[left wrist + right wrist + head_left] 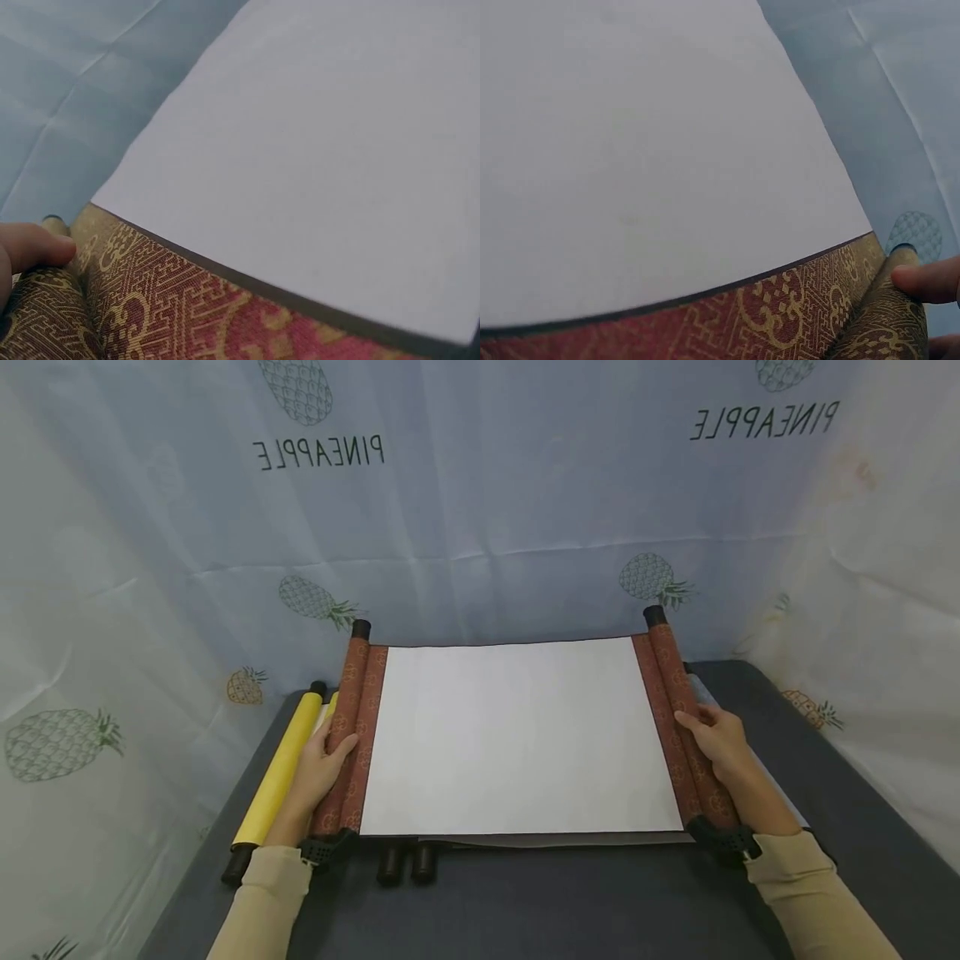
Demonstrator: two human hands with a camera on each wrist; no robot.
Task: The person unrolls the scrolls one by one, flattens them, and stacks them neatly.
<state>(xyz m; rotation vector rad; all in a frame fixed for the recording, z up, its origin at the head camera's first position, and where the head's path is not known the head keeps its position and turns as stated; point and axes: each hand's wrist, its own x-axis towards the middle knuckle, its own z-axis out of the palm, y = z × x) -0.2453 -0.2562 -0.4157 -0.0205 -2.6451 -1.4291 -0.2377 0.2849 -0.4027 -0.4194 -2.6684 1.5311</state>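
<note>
A hanging scroll (517, 739) is spread open between my hands, its blank white sheet bordered by red-brown patterned brocade and a rolled end with a dark knob at each side. My left hand (318, 772) grips the left roll (344, 718), thumb on top. On the other side, my right hand (723, 747) holds the right roll (678, 693) the same way. The left wrist view shows a fingertip (52, 249) on the gold-patterned brocade (165, 300); in the right wrist view a finger (922, 279) lies over the roll (885, 322).
A yellow scroll (281, 768) with dark knobs lies at the left on the dark grey table (540, 902). Two dark knobs (407, 864) stick out from under the open scroll's near edge. Something pale grey (702, 692) lies behind the right roll. A pineapple-print curtain (480, 510) hangs behind the table.
</note>
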